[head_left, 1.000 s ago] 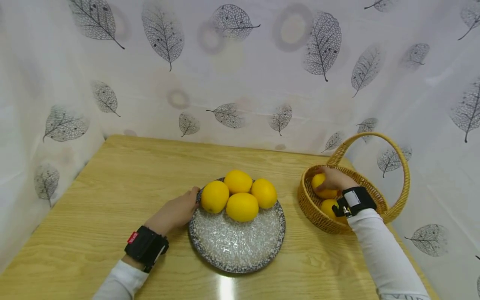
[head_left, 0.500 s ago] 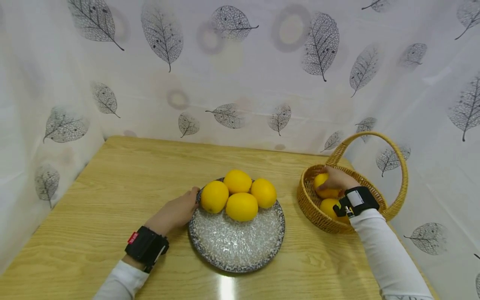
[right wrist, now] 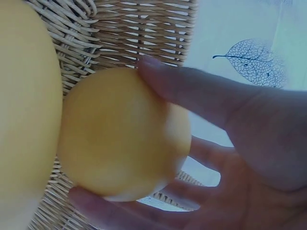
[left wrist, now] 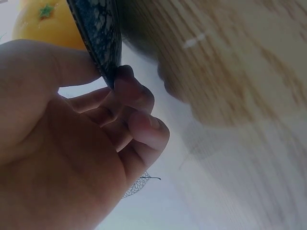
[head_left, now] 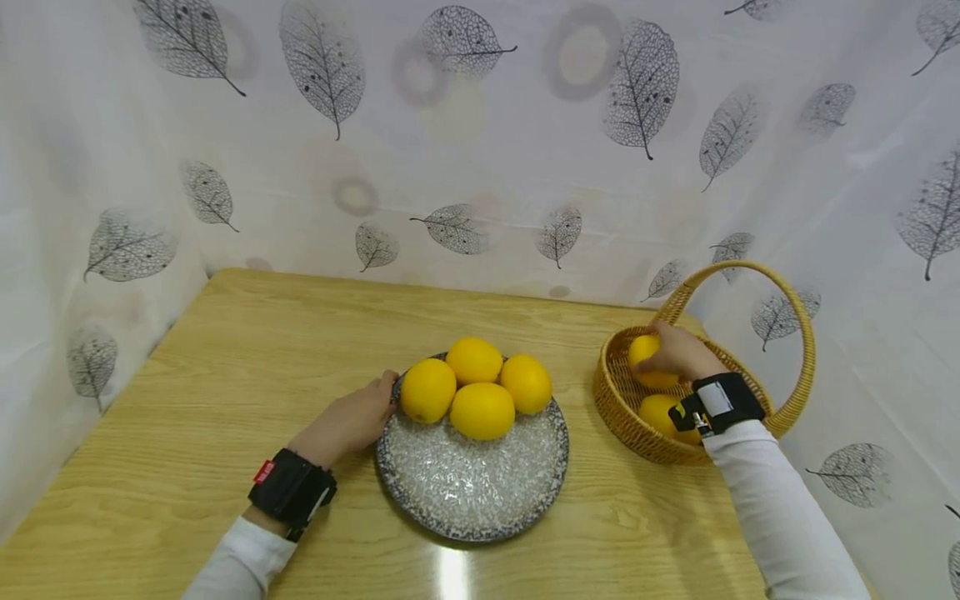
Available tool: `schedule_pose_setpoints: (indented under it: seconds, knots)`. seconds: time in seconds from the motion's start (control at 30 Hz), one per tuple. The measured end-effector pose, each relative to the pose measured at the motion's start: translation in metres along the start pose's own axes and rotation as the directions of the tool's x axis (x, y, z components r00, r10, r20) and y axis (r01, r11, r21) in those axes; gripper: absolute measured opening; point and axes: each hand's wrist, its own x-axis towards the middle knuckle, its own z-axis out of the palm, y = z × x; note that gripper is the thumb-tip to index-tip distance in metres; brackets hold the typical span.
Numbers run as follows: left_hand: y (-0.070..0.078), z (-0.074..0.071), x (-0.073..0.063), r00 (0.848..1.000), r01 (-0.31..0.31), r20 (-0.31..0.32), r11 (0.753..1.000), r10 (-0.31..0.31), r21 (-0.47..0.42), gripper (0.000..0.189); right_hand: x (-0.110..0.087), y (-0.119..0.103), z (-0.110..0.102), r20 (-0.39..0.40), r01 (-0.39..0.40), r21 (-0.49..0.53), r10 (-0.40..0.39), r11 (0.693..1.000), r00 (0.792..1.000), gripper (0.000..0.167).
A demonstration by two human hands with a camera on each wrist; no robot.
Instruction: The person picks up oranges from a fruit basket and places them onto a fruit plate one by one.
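Observation:
A round speckled grey plate (head_left: 472, 492) with a dark rim lies on the table, several yellow-orange oranges (head_left: 482, 411) grouped on its far half. My left hand (head_left: 352, 423) pinches the plate's left rim, the thumb on top and fingertips beneath, as the left wrist view shows. Inside the wicker basket (head_left: 637, 433) at the right, my right hand (head_left: 681, 352) grips an orange (right wrist: 120, 134) between thumb and fingers. Another orange (head_left: 662, 412) lies in the basket nearer me, partly covered by the wrist strap.
The basket's tall arched handle (head_left: 806, 342) rises to the right of my right forearm. A leaf-print curtain (head_left: 480, 150) hangs behind and beside the wooden table (head_left: 300, 325). Bare tabletop separates the plate from the basket.
My right hand has shifted slightly up and to the right with the orange in its grip. The left hand and the plate have stayed in place.

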Motion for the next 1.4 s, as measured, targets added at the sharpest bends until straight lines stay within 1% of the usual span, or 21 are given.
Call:
schedule_pose_setpoints:
  seconds: [0.1, 0.37, 0.6, 0.8, 1.03, 1.17, 1.4]
  knots:
    - [0.002, -0.001, -0.001, 1.000, -0.003, 0.003, 1.000, 0.003, 0.002, 0.041, -0.001, -0.003, -0.001, -0.041, 0.017, -0.019, -0.018, 1.000, 0.999, 0.081]
    - [0.004, -0.004, -0.003, 1.000, -0.012, 0.005, 1.000, 0.013, -0.008, 0.040, -0.006, -0.007, -0.002, -0.105, 0.053, -0.028, -0.055, 0.998, 0.993, 0.077]
    - [0.002, -0.003, -0.003, 1.000, -0.015, 0.004, 1.000, 0.015, -0.014, 0.039, -0.016, -0.017, -0.002, -0.115, 0.054, 0.033, -0.049, 0.998, 0.992, 0.080]
    - [0.001, -0.003, -0.003, 1.000, -0.022, -0.005, 1.000, 0.022, -0.015, 0.038, -0.021, -0.022, -0.002, -0.158, 0.069, -0.031, -0.073, 0.997, 0.985, 0.080]
    - [0.002, -0.004, -0.003, 1.000, -0.010, 0.003, 1.000, 0.010, -0.012, 0.041, -0.024, -0.024, 0.003, -0.202, 0.060, -0.072, -0.073, 0.996, 0.977, 0.081]
    - [0.004, -0.007, -0.004, 1.000, -0.007, 0.007, 1.000, 0.008, -0.020, 0.041, -0.027, -0.030, 0.004, -0.220, 0.052, -0.075, -0.068, 0.996, 0.973, 0.081]
    - [0.006, -0.007, -0.004, 1.000, 0.001, 0.018, 1.000, -0.001, -0.027, 0.040, -0.035, -0.041, 0.009, -0.230, 0.018, -0.081, -0.036, 0.997, 0.972, 0.080]
